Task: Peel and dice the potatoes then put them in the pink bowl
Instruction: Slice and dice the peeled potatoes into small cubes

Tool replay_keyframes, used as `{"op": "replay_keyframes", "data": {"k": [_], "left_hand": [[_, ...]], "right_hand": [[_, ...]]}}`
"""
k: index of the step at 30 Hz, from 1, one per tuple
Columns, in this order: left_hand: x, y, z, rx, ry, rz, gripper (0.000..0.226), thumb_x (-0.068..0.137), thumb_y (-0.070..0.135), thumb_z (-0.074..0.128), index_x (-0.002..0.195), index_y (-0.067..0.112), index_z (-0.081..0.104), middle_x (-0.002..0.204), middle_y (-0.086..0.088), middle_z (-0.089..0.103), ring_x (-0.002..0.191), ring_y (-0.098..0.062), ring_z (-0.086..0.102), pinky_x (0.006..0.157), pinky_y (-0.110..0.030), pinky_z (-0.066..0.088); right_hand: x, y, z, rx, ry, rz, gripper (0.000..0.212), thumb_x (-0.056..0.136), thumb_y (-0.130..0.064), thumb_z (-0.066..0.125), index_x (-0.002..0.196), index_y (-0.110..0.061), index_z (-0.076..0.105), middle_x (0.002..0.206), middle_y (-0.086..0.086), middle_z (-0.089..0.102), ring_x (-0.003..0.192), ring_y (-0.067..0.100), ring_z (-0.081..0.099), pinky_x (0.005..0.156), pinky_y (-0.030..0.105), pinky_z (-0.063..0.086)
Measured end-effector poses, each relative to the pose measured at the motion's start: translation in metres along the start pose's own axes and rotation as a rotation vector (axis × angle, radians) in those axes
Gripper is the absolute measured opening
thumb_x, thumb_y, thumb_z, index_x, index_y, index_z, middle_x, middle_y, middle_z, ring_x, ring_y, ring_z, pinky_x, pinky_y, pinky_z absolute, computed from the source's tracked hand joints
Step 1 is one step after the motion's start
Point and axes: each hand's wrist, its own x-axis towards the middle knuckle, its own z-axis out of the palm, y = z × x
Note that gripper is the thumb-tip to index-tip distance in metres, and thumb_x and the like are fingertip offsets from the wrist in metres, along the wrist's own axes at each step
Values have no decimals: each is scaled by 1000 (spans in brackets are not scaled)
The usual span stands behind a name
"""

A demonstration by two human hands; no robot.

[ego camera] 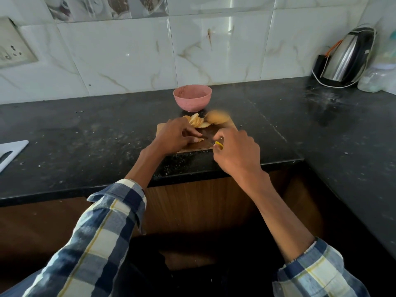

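On the board (pixel 232 125) at the table's (pixel 85 133) front edge, my left hand (pixel 174 136) pins a potato piece (pixel 198 139) under curled fingers (pixel 190 133); how the mostly hidden piece runs I cannot tell. My right hand (pixel 235 151) grips the yellow-handled knife (pixel 214 142), blade angled up-left toward that piece, just right of my left fingertips. Slices (pixel 198 122) and a potato (pixel 217 120) lie behind; the bowl (pixel 192 97) stands just beyond, apparently unfilled.
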Motion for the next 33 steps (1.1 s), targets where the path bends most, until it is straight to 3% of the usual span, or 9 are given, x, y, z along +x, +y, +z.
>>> {"op": "replay_keyframes", "data": {"k": [7, 10, 15, 20, 29, 33], "left_hand": [[1, 14, 16, -19, 146, -173, 4, 85, 35, 85, 83, 34, 82, 76, 25, 68, 80, 1, 62, 83, -27, 49], [-2, 14, 17, -41, 168, -204, 5, 85, 36, 85, 88, 33, 82, 79, 26, 66, 82, 1, 62, 78, -22, 47], [-4, 11, 9, -69, 138, -166, 16, 84, 28, 86, 100, 27, 84, 88, 16, 71, 87, -4, 63, 83, -25, 50], [-4, 17, 14, 6, 163, -187, 11, 87, 35, 83, 98, 32, 83, 80, 24, 64, 77, 1, 60, 66, -11, 35], [-8, 24, 16, 36, 188, -210, 5, 90, 34, 81, 93, 31, 83, 82, 20, 68, 73, 2, 59, 62, -10, 34], [-11, 28, 20, 56, 219, -240, 4, 92, 30, 80, 94, 30, 83, 83, 19, 66, 71, 3, 57, 60, -9, 32]], "right_hand": [[-2, -1, -2, -37, 52, 6, 28, 99, -31, 68, 127, -28, 67, 120, 0, 67, 104, 22, 68, 71, 30, 40], [0, 1, -1, -40, 43, 9, 29, 98, -30, 69, 127, -27, 68, 120, -1, 68, 104, 22, 69, 70, 30, 42], [2, 1, 1, -32, 20, 8, 30, 99, -30, 68, 129, -28, 68, 121, -1, 67, 106, 19, 67, 71, 29, 39], [5, 0, 3, -15, 15, -2, 28, 99, -30, 68, 127, -29, 68, 120, -2, 66, 106, 19, 65, 72, 29, 39], [16, -5, 12, -79, 45, -54, 16, 96, -28, 70, 112, -26, 74, 110, -2, 68, 94, 16, 64, 68, 29, 47], [16, -10, 10, -132, 52, -104, 17, 97, -25, 69, 113, -22, 74, 107, 1, 69, 98, 19, 64, 72, 28, 44]]}}
